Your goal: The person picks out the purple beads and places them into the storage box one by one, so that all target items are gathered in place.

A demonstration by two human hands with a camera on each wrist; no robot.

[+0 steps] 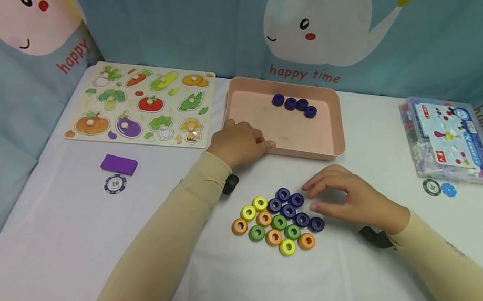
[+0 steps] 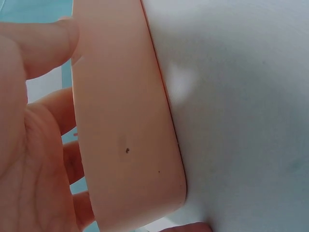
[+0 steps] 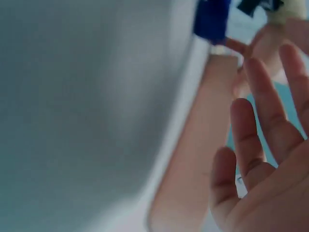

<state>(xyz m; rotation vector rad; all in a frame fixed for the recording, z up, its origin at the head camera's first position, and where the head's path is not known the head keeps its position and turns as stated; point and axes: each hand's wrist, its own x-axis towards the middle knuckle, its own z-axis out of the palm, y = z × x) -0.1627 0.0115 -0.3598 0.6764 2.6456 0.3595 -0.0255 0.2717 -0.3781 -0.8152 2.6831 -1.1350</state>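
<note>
My left hand (image 1: 237, 143) is at the near left corner of the pink tray (image 1: 333, 124); its thumb and fingers grip the rim. In the left wrist view, the thumb (image 2: 53, 46) lies at the edge of the tray wall (image 2: 125, 111), and fingers pass behind that wall. Several dark blue beads (image 1: 290, 104) lie in a slanting row inside the tray. My right hand (image 1: 350, 196) hovers with bent, spread fingers just right of loose dark blue beads (image 1: 301, 220) on the table; nothing shows in its grasp. Green beads (image 1: 257, 232), yellow beads (image 1: 287, 247) and orange beads (image 1: 307, 241) lie grouped beside them.
A wooden vegetable puzzle board (image 1: 143, 105) lies back left. Nearer are a purple block (image 1: 119, 164) and a poker chip (image 1: 115, 184). A clear plastic box (image 1: 450, 139) stands at right, with another chip (image 1: 432, 187) and a blue flower piece (image 1: 449, 190) before it. A curtain (image 1: 182, 27) hangs behind.
</note>
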